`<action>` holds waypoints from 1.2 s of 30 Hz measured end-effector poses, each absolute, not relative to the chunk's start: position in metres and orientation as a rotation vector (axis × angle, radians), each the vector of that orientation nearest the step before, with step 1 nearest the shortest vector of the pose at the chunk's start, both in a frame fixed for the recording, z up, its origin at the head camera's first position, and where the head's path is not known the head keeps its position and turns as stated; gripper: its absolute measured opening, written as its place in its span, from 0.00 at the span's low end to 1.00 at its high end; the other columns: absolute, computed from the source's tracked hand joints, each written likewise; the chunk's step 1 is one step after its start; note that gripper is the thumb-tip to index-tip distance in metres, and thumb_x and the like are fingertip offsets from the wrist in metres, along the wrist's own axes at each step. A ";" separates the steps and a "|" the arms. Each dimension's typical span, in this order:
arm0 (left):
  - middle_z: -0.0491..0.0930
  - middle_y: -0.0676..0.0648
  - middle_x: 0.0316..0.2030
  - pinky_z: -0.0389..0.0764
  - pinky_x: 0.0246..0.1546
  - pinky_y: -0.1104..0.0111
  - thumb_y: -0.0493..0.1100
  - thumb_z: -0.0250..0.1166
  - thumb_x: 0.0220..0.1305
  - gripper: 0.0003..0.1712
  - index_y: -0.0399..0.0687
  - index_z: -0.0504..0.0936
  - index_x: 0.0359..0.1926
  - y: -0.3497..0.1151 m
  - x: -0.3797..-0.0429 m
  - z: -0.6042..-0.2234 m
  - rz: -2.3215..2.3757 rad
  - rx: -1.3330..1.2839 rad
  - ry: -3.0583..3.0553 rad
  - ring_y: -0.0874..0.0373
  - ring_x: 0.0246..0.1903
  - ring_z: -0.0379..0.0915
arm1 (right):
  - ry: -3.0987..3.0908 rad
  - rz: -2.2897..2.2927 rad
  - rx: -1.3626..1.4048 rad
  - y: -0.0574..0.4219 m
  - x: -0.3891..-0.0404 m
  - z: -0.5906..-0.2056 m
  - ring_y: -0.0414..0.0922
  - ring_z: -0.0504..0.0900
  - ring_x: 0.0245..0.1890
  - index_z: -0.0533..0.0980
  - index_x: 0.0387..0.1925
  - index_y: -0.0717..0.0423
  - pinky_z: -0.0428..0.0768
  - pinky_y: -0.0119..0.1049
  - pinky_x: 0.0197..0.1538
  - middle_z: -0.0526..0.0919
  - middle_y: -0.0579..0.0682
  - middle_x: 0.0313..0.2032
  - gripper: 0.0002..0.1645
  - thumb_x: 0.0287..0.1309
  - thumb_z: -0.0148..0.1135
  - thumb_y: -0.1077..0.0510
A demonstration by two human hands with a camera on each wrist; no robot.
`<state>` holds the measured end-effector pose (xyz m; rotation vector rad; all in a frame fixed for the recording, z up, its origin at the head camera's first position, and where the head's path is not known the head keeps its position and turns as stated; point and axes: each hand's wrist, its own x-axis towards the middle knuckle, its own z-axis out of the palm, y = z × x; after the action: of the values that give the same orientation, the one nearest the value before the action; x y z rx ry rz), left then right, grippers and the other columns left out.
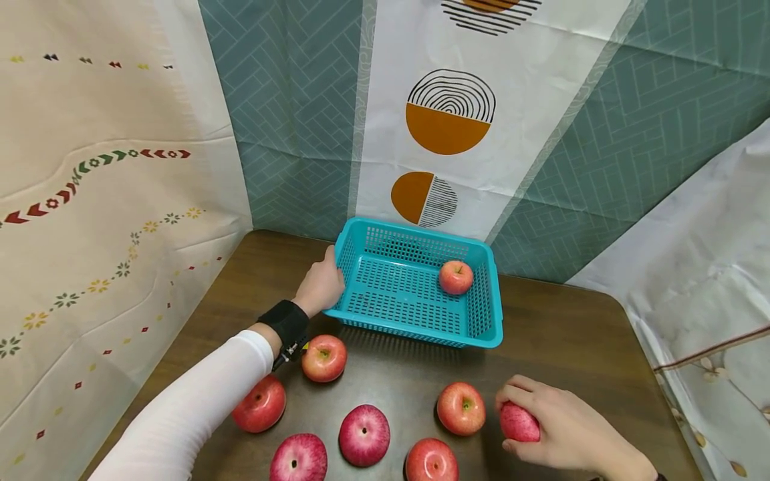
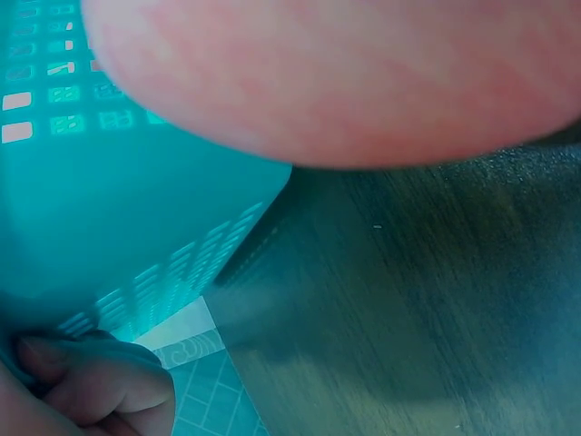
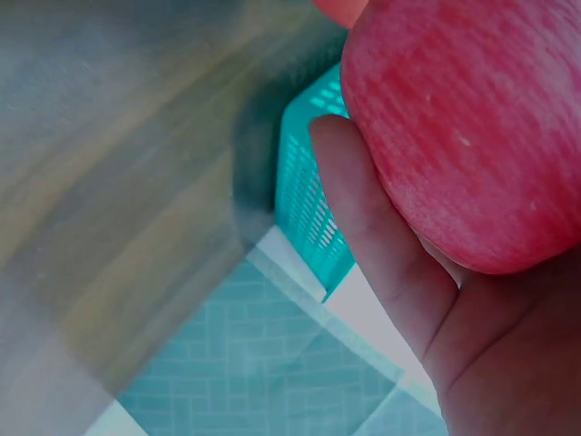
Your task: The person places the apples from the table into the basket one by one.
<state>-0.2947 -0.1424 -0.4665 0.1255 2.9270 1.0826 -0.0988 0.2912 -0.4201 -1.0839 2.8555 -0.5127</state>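
A turquoise perforated plastic basket [image 1: 409,331] stands at the back of the table, one apple [image 1: 456,277] lying inside near its right wall. My left hand [image 1: 321,284] grips the basket's left rim; in the left wrist view its curled fingers [image 2: 118,391] are at the basket wall [image 2: 136,200]. At the front right, my right hand [image 1: 562,424] holds a dark pink apple [image 1: 519,422] between thumb and fingers. The right wrist view shows this apple [image 3: 472,136] against the palm. Just left of it sits a lighter red apple [image 1: 460,408], apart from the hand.
Several more apples are spread over the front of the dark wooden table [image 1: 559,334], among them a deep pink one [image 1: 364,435] and a red one [image 1: 325,359] by my left wrist. Patterned cloths [image 1: 301,133] hang behind and at both sides.
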 end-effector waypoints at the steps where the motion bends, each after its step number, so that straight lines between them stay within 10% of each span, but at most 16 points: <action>1: 0.82 0.27 0.53 0.88 0.37 0.49 0.38 0.51 0.83 0.34 0.31 0.50 0.80 -0.142 -0.295 -0.467 1.079 0.124 2.930 0.40 0.38 0.87 | 2.857 -0.521 -1.092 0.291 -0.101 -0.419 0.25 0.75 0.32 0.75 0.47 0.22 0.75 0.25 0.29 0.73 0.24 0.43 0.32 0.45 0.86 0.45; 36: 0.83 0.27 0.51 0.88 0.34 0.50 0.37 0.52 0.82 0.35 0.31 0.50 0.80 -0.141 -0.294 -0.463 1.075 0.115 2.924 0.41 0.35 0.88 | 2.789 -0.489 -1.218 0.253 -0.167 -0.379 0.30 0.77 0.36 0.77 0.49 0.25 0.79 0.29 0.33 0.75 0.27 0.46 0.25 0.52 0.81 0.43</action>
<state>-0.2942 -0.1410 -0.4629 0.1151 2.9242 1.0753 -0.1667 0.2528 -0.3791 -1.2184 2.7887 -0.4893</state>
